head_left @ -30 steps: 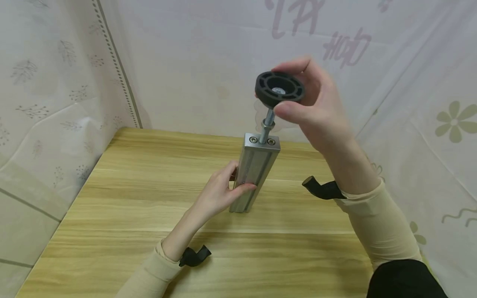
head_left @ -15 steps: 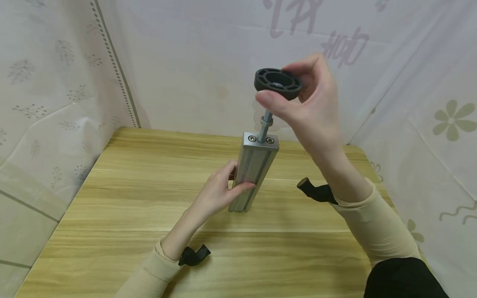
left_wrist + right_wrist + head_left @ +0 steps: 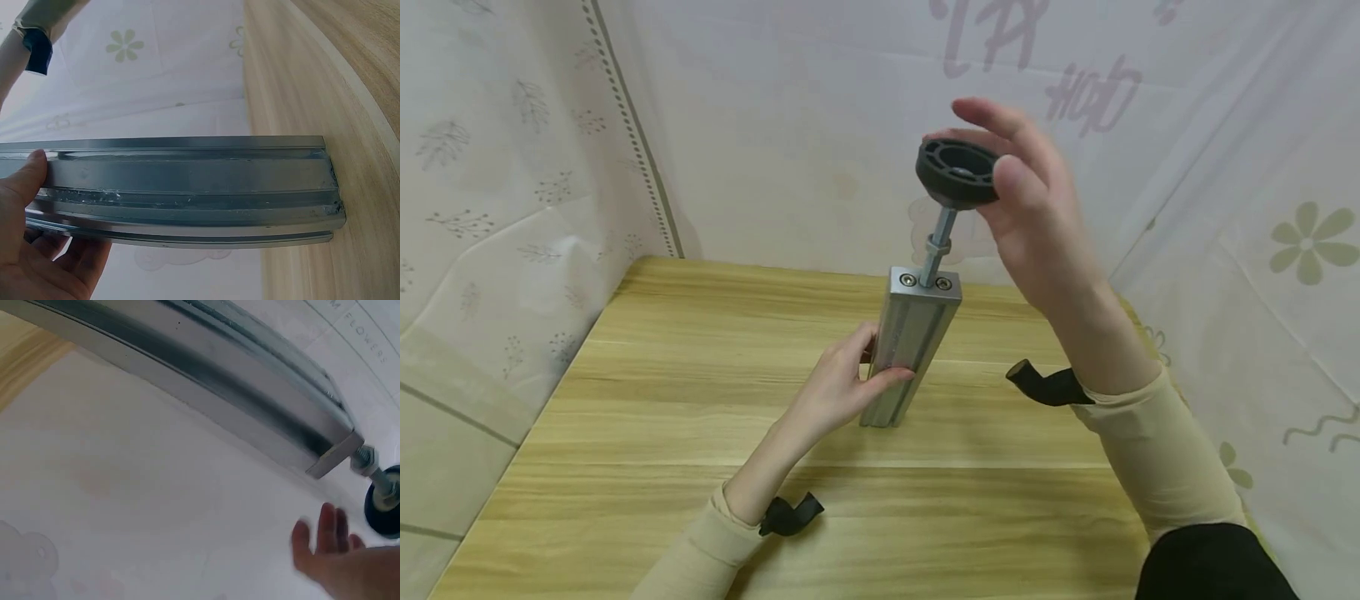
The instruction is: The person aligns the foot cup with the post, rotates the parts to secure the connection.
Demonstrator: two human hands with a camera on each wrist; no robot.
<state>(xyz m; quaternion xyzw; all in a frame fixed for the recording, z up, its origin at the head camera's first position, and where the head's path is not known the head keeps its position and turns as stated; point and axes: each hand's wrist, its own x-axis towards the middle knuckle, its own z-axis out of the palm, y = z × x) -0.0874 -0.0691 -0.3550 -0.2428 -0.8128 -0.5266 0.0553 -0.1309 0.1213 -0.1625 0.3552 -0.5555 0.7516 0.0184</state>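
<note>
A silver aluminium profile (image 3: 912, 342) stands upright on the table, its top plate carrying two screws. From that plate a threaded rod (image 3: 942, 237) with a nut rises to a round black levelling foot (image 3: 951, 185). My left hand (image 3: 842, 383) grips the profile partway down, thumb across the near face; the left wrist view shows the same hand (image 3: 47, 237) around the profile (image 3: 187, 181). Beside the foot, my right hand (image 3: 1033, 208) has its thumb and fingers spread loosely at the right and far side of the rim. In the right wrist view that hand (image 3: 331, 556) is blurred, its fingers uncurled below the foot (image 3: 382, 512).
The wood-grain table (image 3: 685, 358) extends around the base of the profile. A pale printed cloth (image 3: 790, 133) hangs behind it and on both sides. Black straps (image 3: 1048, 385) stick out from the sleeves at both wrists.
My right thumb has swung off the foot's near side to the right, and the fingers have loosened from their grip on it. The left hand and the profile stay in place.
</note>
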